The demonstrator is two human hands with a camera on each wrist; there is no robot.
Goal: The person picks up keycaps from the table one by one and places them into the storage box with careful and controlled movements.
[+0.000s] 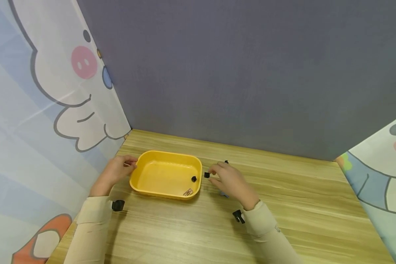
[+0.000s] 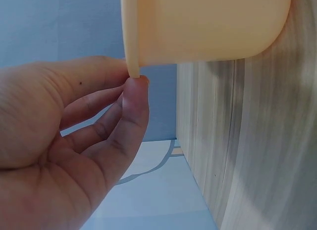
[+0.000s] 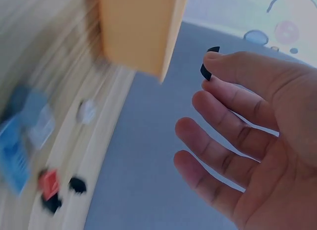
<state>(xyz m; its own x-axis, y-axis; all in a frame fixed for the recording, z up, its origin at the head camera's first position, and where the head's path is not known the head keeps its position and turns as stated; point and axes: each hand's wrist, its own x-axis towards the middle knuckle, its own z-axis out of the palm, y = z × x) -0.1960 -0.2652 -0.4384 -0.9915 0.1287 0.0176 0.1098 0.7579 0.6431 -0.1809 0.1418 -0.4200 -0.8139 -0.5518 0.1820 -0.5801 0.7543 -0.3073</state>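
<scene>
A yellow plastic tray (image 1: 165, 156) stands on the wooden table. My left hand (image 1: 118, 169) pinches its left rim between thumb and fingers; the left wrist view shows the tray's pale-looking rim (image 2: 131, 42) in that grip. Just off the tray's right side, my right hand (image 1: 231, 182) pinches a small black piece (image 1: 206, 175) between thumb and index finger. In the right wrist view this black piece (image 3: 206, 70) is partly covered by the thumb, and the other fingers are spread. Another small black piece (image 1: 194, 179) lies inside the tray, near a printed label (image 1: 188, 192).
Partly hidden by the right hand are a blue item (image 1: 224, 194) and a dark piece (image 1: 226, 161). Blurred in the right wrist view lie a blue packet (image 3: 15, 156), a red piece (image 3: 49, 183), black pieces and a whitish bit (image 3: 86, 111). A grey wall (image 1: 237, 73) rises behind the table.
</scene>
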